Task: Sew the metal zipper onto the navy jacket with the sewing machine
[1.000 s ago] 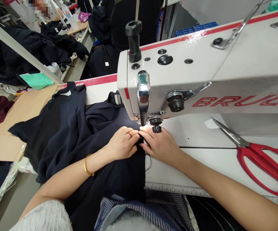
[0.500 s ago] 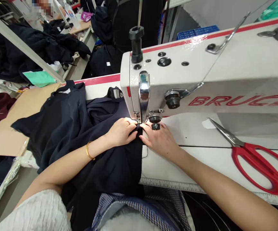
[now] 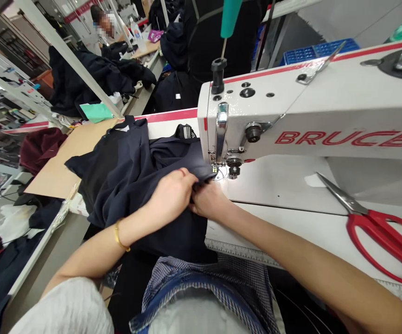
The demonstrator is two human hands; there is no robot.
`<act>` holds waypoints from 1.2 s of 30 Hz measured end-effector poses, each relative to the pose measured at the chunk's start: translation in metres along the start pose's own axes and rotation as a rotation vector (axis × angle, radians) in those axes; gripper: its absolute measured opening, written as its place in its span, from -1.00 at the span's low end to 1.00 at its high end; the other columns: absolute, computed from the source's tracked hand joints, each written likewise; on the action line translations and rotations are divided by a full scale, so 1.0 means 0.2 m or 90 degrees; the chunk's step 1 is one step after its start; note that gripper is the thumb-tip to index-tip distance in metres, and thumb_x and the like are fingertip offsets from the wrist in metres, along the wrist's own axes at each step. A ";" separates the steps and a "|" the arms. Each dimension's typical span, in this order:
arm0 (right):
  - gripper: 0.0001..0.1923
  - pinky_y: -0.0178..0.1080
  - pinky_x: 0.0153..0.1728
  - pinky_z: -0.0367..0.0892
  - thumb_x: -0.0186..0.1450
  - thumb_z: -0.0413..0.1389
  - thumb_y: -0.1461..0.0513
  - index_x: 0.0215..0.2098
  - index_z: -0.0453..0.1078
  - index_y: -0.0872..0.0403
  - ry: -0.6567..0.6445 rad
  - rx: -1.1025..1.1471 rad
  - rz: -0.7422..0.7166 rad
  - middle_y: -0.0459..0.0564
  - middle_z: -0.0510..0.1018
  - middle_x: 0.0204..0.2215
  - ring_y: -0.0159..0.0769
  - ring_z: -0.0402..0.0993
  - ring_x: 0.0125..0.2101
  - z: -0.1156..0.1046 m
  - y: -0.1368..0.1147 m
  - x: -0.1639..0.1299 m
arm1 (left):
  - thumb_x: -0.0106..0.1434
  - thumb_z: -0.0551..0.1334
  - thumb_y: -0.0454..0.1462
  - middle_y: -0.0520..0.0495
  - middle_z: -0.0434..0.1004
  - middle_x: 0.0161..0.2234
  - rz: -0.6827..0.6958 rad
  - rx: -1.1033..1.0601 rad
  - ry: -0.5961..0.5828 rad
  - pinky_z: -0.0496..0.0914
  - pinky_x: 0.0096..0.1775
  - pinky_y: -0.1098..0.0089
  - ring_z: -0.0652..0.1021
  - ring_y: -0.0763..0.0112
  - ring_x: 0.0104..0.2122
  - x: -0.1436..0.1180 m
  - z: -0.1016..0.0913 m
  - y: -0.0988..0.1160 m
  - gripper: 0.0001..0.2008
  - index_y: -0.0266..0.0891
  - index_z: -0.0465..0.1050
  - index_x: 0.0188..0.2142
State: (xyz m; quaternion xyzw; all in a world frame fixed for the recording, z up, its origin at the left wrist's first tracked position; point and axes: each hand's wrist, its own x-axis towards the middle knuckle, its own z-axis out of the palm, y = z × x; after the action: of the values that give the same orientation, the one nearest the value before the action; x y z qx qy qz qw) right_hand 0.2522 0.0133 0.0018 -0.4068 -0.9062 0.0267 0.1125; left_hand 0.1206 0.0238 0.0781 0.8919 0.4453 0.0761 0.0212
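A dark navy garment (image 3: pixel 131 171) lies bunched on the left of the sewing machine (image 3: pixel 291 106), its right edge below the needle area. My left hand (image 3: pixel 173 192) is closed, pinching a fold of the cloth just in front of the presser foot (image 3: pixel 215 170). My right hand (image 3: pixel 209 199) is bent in beside it, its fingers closed on the same fold and partly hidden by the cloth. Both hands sit slightly nearer to me than the needle. A lamp lights the bed around the foot.
Red-handled scissors (image 3: pixel 378 232) lie on the machine bed at the right, blades pointing away. A ruler strip (image 3: pixel 242 250) runs along the table's front edge. Brown cardboard (image 3: pixel 54 162) lies left of the garment. Beyond are dark cloth piles (image 3: pixel 96 79), a blue crate (image 3: pixel 319 51) and another person.
Both hands have drawn back from the needle toward me, bringing the cloth edge with them. My right hand has turned inward under the fold. The view has shifted, showing more at the left.
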 end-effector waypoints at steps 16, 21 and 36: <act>-0.77 -0.15 -0.16 0.15 0.30 -0.07 0.24 -0.19 0.38 0.14 0.093 0.015 0.099 0.06 0.47 -0.21 -0.21 0.34 -0.21 -0.04 -0.12 -0.41 | 0.26 -0.04 -0.38 -0.16 0.42 -0.27 0.273 0.090 -0.047 0.35 -0.23 0.31 0.45 0.30 -0.25 -0.04 0.29 -0.01 -0.78 -0.31 0.38 -0.31; -0.77 -0.20 -0.30 0.12 0.29 -0.06 0.23 -0.44 0.36 0.11 0.097 -0.005 0.058 -0.02 0.42 -0.48 -0.28 0.30 -0.40 -0.07 -0.06 -0.38 | 0.23 0.00 -0.39 -0.13 0.44 -0.15 0.353 0.076 0.049 0.15 0.04 0.15 0.37 0.24 -0.06 -0.02 0.33 0.00 -0.79 -0.33 0.39 -0.25; -0.58 -0.17 -0.26 0.17 0.18 0.09 0.01 -0.11 0.32 0.10 0.074 -0.018 0.124 0.01 0.45 -0.13 -0.14 0.33 -0.17 -0.03 0.24 -0.23 | 0.26 0.03 -0.29 -0.11 0.43 -0.30 0.306 -0.085 0.103 0.32 -0.19 0.33 0.40 0.37 -0.23 0.09 0.43 -0.06 -0.81 -0.32 0.38 -0.27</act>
State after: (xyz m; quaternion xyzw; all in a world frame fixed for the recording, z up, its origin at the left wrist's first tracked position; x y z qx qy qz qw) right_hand 0.3187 0.0107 -0.0078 -0.4956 -0.8544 0.0015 0.1562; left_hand 0.1351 0.0469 -0.0065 0.9596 0.2150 0.1794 0.0258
